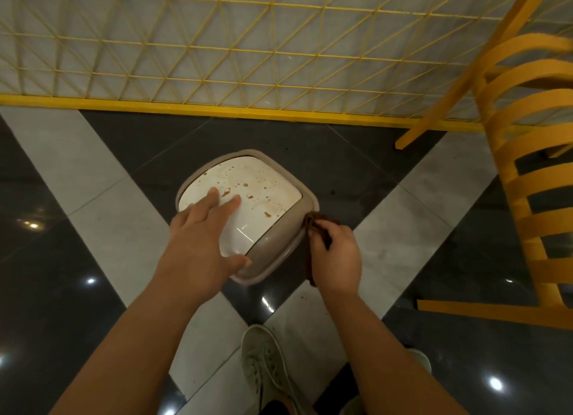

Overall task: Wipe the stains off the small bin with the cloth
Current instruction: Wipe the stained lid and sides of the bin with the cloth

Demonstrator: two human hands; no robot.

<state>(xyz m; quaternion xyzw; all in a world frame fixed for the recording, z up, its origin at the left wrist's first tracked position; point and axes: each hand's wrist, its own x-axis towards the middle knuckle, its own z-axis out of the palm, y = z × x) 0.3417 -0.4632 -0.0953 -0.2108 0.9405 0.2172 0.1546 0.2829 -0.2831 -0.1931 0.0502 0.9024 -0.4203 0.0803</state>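
The small bin (279, 241) stands on the floor in the middle of the view, beige with a white lid (263, 194). Brown stains speckle the lid, mostly toward its far side. My left hand (201, 238) lies flat on the near left part of the lid, fingers spread, thumb on the beige rim. My right hand (336, 258) grips a dark brown cloth (317, 224) and presses it against the bin's right side, just under the rim. Most of the cloth is hidden by my fingers and the bin.
A yellow wire-mesh fence (217, 58) with a yellow base bar runs across the back. A yellow slatted chair (527, 172) stands at the right. The tiled floor is glossy dark and light stone. My pale green shoe (266, 368) is below the bin.
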